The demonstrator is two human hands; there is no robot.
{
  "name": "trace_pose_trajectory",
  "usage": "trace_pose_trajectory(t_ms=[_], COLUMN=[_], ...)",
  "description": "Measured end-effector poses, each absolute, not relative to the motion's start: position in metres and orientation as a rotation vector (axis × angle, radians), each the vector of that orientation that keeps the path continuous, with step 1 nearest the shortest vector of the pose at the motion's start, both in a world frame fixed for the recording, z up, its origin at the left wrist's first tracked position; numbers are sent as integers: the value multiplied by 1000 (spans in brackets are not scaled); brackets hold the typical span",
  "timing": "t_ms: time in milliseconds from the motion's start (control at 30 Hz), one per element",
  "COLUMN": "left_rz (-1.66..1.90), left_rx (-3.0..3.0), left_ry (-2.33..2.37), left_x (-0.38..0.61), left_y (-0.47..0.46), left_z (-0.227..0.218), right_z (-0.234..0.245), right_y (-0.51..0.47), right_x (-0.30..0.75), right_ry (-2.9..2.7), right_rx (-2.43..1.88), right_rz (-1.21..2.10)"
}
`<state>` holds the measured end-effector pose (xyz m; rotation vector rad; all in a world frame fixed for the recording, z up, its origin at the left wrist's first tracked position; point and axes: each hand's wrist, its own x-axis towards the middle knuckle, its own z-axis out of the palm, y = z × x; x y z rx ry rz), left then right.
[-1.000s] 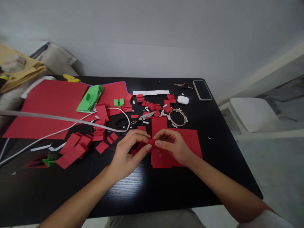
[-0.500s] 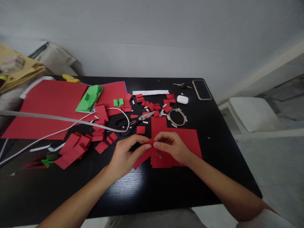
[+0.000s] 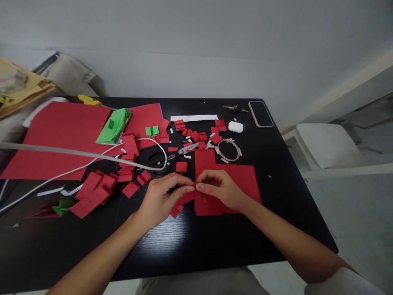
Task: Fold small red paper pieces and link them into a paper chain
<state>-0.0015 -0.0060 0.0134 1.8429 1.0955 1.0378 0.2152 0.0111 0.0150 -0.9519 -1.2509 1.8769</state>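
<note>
Shift: since a second ago the folded red paper strip [image 3: 184, 200] has swung from lying level between the fingers to trailing down-left, its tail under the left palm.
Left hand [image 3: 161, 201]: thumb and forefinger pinching the strip's upper end.
Right hand [image 3: 221, 189]: fingertips pinching the same end, touching the left's.
Strip position: between both hands, just above the red sheet [image 3: 245, 180] and the black table [image 3: 190, 246].
Risk, as I judge it: a crooked crease or a tear (thin paper, tight pinch).
Cause: fingertips crowd one spot while the tail hangs unsupported; red on red hides the edges.
</note>
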Motion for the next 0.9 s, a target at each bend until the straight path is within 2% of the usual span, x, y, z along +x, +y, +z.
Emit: trace_pose_trajectory(t_ms=[900], left_rz=[990], left_rx=[1890], left_ry=[1107], left_x=[-5], left_y=[-6], left_z=[15], right_z=[9], right_y=[15], right_x=[216], right_ry=[-1100], right_rx=[-916], right_rz=[2073])
